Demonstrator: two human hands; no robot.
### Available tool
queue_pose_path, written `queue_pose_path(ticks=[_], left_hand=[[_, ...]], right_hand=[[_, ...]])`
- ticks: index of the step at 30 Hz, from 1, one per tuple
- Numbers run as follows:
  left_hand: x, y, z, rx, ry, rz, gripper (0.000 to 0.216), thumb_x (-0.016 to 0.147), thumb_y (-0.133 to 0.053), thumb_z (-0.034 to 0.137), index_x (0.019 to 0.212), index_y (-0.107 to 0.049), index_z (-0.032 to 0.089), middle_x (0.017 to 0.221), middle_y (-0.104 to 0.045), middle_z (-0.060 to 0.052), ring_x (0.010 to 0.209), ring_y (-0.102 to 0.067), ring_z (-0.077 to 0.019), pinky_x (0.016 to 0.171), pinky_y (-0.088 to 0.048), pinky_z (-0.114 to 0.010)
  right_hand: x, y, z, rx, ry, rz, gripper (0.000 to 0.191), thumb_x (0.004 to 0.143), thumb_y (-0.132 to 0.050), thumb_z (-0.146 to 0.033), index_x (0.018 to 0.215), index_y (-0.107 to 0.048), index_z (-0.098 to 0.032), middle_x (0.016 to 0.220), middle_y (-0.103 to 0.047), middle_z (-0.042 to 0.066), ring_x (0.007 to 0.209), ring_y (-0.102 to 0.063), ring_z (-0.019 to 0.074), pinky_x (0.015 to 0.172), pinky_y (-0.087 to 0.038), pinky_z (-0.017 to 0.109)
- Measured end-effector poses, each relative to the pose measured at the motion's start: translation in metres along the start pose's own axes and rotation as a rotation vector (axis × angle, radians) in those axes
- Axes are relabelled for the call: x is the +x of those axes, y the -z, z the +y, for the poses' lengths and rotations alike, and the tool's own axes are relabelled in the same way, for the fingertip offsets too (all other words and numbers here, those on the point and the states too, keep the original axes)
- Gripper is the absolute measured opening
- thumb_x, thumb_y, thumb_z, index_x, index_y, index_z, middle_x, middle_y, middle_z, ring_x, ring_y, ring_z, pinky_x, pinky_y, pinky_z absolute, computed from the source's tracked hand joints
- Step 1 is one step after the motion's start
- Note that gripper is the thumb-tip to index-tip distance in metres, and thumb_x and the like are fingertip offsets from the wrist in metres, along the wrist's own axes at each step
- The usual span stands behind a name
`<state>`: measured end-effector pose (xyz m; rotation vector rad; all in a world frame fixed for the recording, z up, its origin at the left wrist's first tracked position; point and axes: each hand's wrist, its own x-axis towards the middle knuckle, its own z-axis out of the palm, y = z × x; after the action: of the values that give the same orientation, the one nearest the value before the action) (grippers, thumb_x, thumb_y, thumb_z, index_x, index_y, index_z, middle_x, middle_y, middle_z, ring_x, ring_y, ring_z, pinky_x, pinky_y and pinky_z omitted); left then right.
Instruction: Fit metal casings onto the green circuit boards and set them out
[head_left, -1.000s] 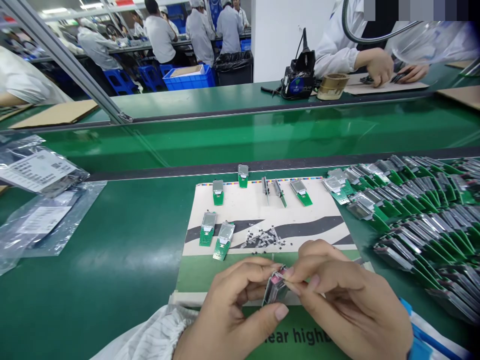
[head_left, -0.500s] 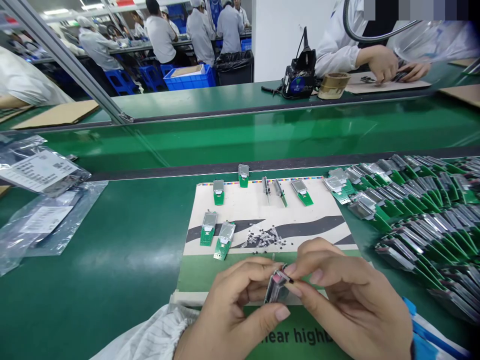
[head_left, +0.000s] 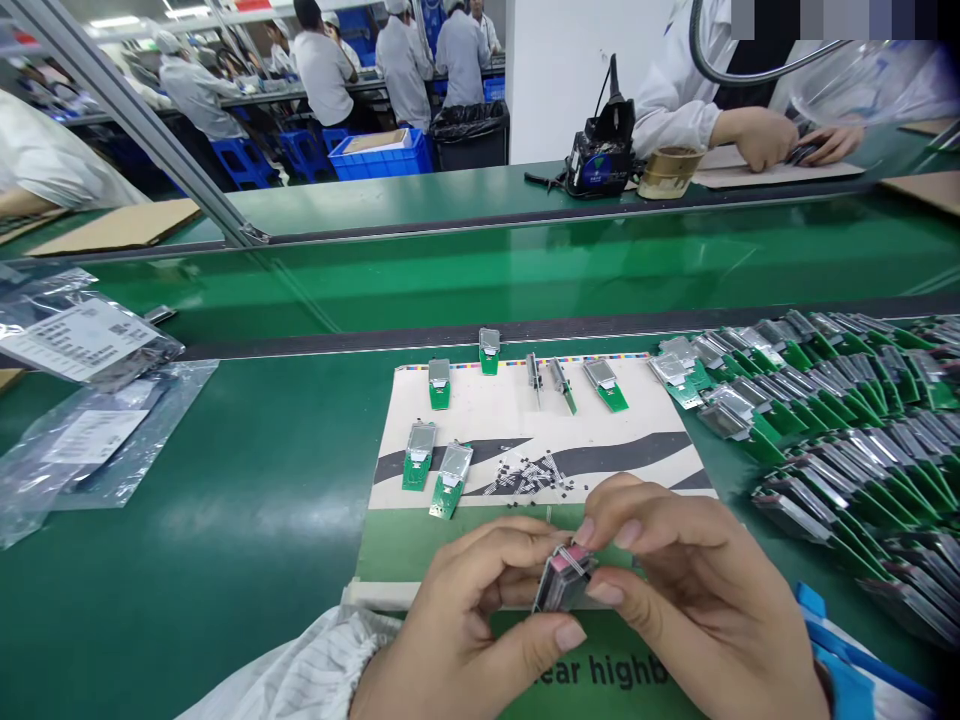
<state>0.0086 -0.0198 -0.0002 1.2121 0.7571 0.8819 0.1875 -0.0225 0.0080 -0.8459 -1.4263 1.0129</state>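
Low in the middle, my left hand (head_left: 472, 610) is closed on a small circuit board module (head_left: 559, 580), with its edge turned up and a pink patch showing on top. My right hand (head_left: 697, 590) has its thumb and fingertips closed at the module's right end. Whether a tiny part sits between those fingertips is hidden. Beyond my hands, a pile of tiny black-and-white pieces (head_left: 532, 475) lies on a printed cardboard sheet (head_left: 465, 545). Green boards with silver screens, such as this one (head_left: 451, 480), lie around the pile.
Rows of similar boards (head_left: 862, 480) crowd the right side. Plastic bags with white labels (head_left: 97, 440) lie at left. Behind a green belt (head_left: 420, 280) stand a black device (head_left: 600, 150) and a tape roll (head_left: 669, 172). A co-worker's hands (head_left: 787, 140) work at upper right.
My right fingertips have shifted slightly and the thumb has moved away from the module's top edge. The module has turned a little, so more of its pink patch shows.
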Motion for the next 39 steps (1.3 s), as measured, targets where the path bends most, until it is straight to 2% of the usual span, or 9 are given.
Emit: queue_pose_path(ticks=[15,19,22,26,28,32,34,37,39], left_hand=[[0.004,0.001,0.004,0.098,-0.069,-0.045,0.044,0.082,-0.068,0.009,0.113,-0.066,0.041,0.115,-0.064,-0.001,0.098,-0.067,-0.0157,0.081,-0.057,-0.022],[0.006,0.004,0.003,0.233,-0.123,-0.047,0.041,0.08,-0.07,0.01,0.111,-0.067,0.037,0.112,-0.067,-0.001,0.1,-0.066,-0.0159,0.081,-0.056,-0.021],[0.008,0.005,0.001,0.353,-0.192,-0.015,0.033,0.082,-0.07,0.015,0.111,-0.068,0.032,0.109,-0.071,-0.003,0.103,-0.065,-0.0186,0.086,-0.054,-0.027],[0.015,0.01,-0.001,0.418,-0.12,0.091,0.027,0.089,-0.06,0.027,0.115,-0.066,0.025,0.119,-0.069,-0.008,0.109,-0.063,-0.0227,0.094,-0.05,-0.036],[0.022,0.018,0.0,0.366,-0.065,0.207,0.033,0.09,-0.057,0.033,0.121,-0.063,0.022,0.123,-0.067,-0.009,0.113,-0.061,-0.0239,0.097,-0.047,-0.037],[0.041,0.048,0.011,0.295,-0.02,0.426,0.045,0.09,-0.05,0.042,0.126,-0.058,0.017,0.125,-0.066,-0.011,0.117,-0.058,-0.0255,0.1,-0.045,-0.037],[0.047,0.065,0.02,0.331,0.004,0.439,0.045,0.09,-0.049,0.044,0.122,-0.06,0.014,0.122,-0.067,-0.013,0.114,-0.06,-0.0278,0.096,-0.047,-0.038],[0.049,0.087,0.031,0.428,0.05,0.431,0.048,0.08,-0.064,0.04,0.12,-0.061,0.012,0.118,-0.068,-0.014,0.108,-0.063,-0.0302,0.09,-0.05,-0.038],[0.047,0.1,0.032,0.525,0.063,0.487,0.052,0.078,-0.068,0.035,0.123,-0.058,0.012,0.123,-0.065,-0.014,0.112,-0.06,-0.0295,0.095,-0.047,-0.039]], right_hand=[[-0.003,0.003,0.005,0.04,-0.051,-0.076,0.025,0.094,-0.053,-0.012,0.107,-0.05,-0.033,0.09,-0.055,0.001,0.083,-0.054,0.0181,0.063,-0.054,0.029],[-0.002,0.006,0.006,0.072,-0.117,-0.108,0.019,0.095,-0.054,-0.016,0.104,-0.05,-0.032,0.091,-0.053,0.001,0.082,-0.055,0.0166,0.066,-0.054,0.03],[0.003,0.008,0.01,0.061,-0.116,-0.102,0.014,0.093,-0.059,-0.02,0.1,-0.051,-0.029,0.09,-0.052,0.001,0.082,-0.056,0.0155,0.069,-0.054,0.029],[0.013,0.011,0.023,-0.066,-0.094,-0.118,0.023,0.089,-0.064,-0.036,0.105,-0.051,-0.025,0.094,-0.052,0.002,0.085,-0.056,0.0165,0.073,-0.054,0.03],[0.018,0.011,0.031,-0.256,-0.118,-0.147,0.027,0.088,-0.063,-0.037,0.108,-0.051,-0.023,0.096,-0.052,0.003,0.085,-0.057,0.017,0.075,-0.054,0.032],[0.026,0.009,0.038,-0.507,-0.142,-0.191,0.016,0.088,-0.059,-0.023,0.103,-0.054,-0.019,0.095,-0.055,0.005,0.083,-0.057,0.0185,0.075,-0.052,0.036],[0.029,0.004,0.038,-0.59,-0.134,-0.222,0.016,0.088,-0.058,-0.018,0.103,-0.055,-0.018,0.098,-0.057,0.007,0.088,-0.058,0.0204,0.078,-0.052,0.038],[0.037,-0.01,0.038,-0.703,-0.1,-0.297,0.022,0.086,-0.061,-0.014,0.107,-0.057,-0.016,0.106,-0.059,0.009,0.103,-0.056,0.0236,0.089,-0.049,0.04],[0.045,-0.023,0.038,-0.779,-0.075,-0.361,0.025,0.084,-0.065,-0.014,0.108,-0.059,-0.015,0.109,-0.06,0.01,0.107,-0.055,0.0247,0.093,-0.047,0.04]])
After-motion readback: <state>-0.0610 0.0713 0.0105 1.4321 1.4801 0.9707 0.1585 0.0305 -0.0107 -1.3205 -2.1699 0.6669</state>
